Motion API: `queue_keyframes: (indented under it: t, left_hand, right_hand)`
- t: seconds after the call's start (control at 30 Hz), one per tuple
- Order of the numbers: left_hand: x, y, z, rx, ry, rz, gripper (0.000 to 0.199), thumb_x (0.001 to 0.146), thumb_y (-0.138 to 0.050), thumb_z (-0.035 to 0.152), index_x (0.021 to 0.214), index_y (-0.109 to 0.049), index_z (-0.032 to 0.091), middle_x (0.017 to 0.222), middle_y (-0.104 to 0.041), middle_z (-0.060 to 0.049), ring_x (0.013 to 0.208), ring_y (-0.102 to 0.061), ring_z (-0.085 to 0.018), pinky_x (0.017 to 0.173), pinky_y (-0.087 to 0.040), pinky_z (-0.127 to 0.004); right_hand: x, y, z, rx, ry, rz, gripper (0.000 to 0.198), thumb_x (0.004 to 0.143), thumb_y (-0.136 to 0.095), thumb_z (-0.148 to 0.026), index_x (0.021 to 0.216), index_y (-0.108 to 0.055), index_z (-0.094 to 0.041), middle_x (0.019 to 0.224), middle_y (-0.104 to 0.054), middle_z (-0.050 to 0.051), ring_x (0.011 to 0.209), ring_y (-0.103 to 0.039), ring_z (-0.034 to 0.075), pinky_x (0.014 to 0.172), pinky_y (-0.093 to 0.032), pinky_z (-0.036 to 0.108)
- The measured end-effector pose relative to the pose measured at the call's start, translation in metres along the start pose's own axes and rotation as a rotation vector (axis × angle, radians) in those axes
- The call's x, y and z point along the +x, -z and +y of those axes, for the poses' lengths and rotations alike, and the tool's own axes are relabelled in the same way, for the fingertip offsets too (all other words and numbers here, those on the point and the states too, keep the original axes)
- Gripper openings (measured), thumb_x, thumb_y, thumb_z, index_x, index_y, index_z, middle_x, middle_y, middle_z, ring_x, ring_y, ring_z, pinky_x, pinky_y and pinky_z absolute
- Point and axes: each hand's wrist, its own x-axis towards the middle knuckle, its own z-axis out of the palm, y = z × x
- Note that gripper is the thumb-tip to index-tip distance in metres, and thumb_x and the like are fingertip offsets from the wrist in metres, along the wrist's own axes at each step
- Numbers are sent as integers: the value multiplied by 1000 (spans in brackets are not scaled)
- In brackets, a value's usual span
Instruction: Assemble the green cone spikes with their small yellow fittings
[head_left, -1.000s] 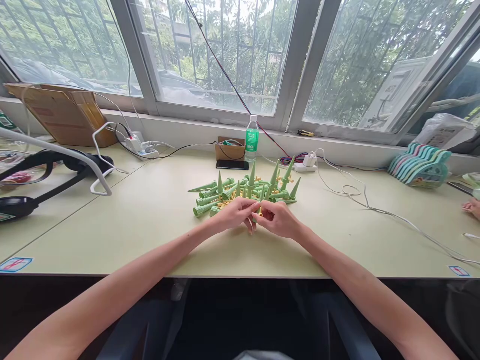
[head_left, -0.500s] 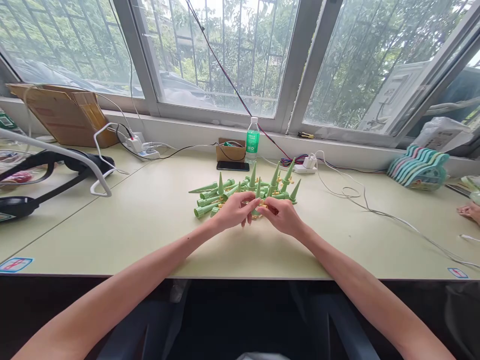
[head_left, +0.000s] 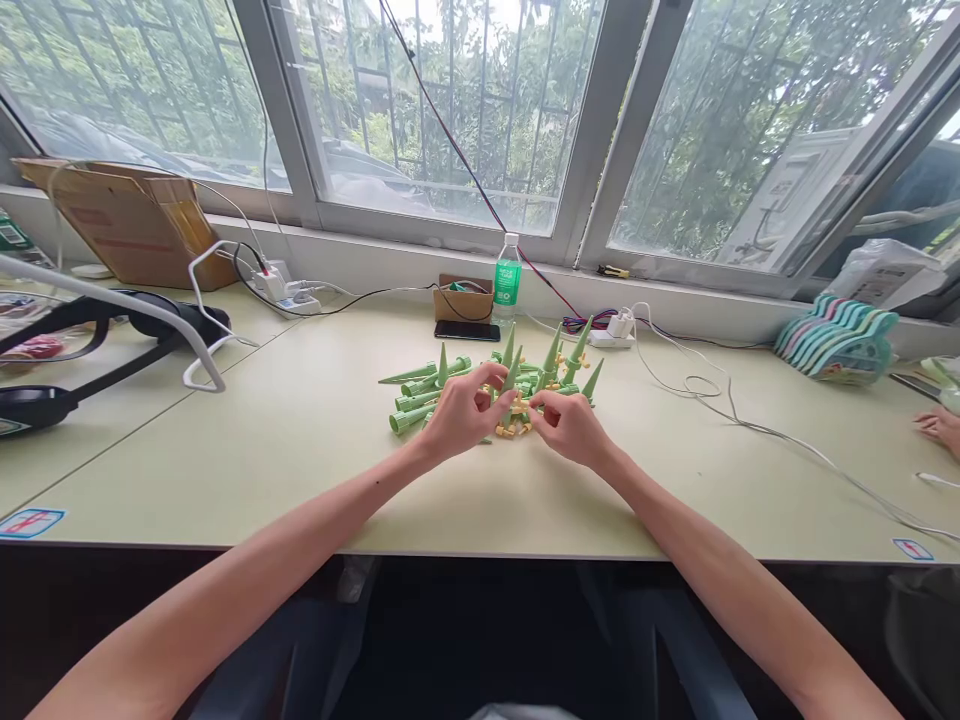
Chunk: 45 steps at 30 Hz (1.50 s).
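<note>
Between its thumb and fingers my left hand (head_left: 463, 410) grips a green plastic watering spike (head_left: 513, 372), its pointed end up. My right hand (head_left: 571, 428) is closed in a pinch on a small yellow valve (head_left: 523, 406) at the side of that spike. Several loose yellow pieces (head_left: 505, 431) lie on the table just below the fingers. Around and behind my hands are more green spikes, some standing point up (head_left: 577, 352), others lying on their sides (head_left: 409, 418) to the left. My fingers hide part of the held spike.
Behind the spikes lie a black phone (head_left: 466, 331), a small cardboard box (head_left: 463, 302) and a water bottle (head_left: 508, 280). White cables (head_left: 739, 415) cross the table on the right. A black headset (head_left: 97, 340) is at left, teal hangers (head_left: 836, 340) and another person's hand (head_left: 939, 425) at right.
My left hand has opened its grip slightly and shifted left, and the spike now leans to the right. The yellow pieces below show more. My right hand has moved slightly right.
</note>
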Motion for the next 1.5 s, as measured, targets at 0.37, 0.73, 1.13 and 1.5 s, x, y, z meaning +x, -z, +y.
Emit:
queue_keyframes:
  t: [0.37, 0.73, 1.13, 1.5]
  left_hand:
    - [-1, 0, -1, -16, 10, -55, 21, 88, -59, 34, 98, -48, 19, 92, -62, -1, 41, -38, -1, 44, -31, -19]
    - [-4, -3, -11, 189, -100, -384, 17, 84, -57, 25, 81, -41, 20, 57, -39, 8, 49, -35, -9, 52, -29, -22]
    - [-4, -5, -15, 247, -88, -349, 8, 86, -53, 23, 91, -48, 20, 59, -49, 6, 51, -47, -12, 56, -36, -25]
    - [-4, -5, -12, 175, -95, -308, 15, 85, -56, 25, 94, -44, 21, 63, -50, 7, 48, -45, -11, 53, -37, -24]
  right_hand:
    - [-2, 2, 2, -100, -9, -184, 14, 78, -62, -13, 87, -71, -19, 51, -49, -6, 47, -40, 9, 54, -31, 23]
    - [0, 6, -3, -143, -66, -304, 16, 83, -60, -19, 93, -72, -20, 57, -56, -3, 52, -42, 11, 56, -30, 24]
    - [0, 4, -2, -138, -119, -350, 12, 85, -60, -16, 84, -71, -19, 59, -60, -2, 52, -44, 11, 56, -31, 24]
    - [1, 5, 2, -53, -48, -270, 14, 89, -62, -23, 78, -67, -17, 52, -49, -5, 50, -40, 9, 55, -31, 24]
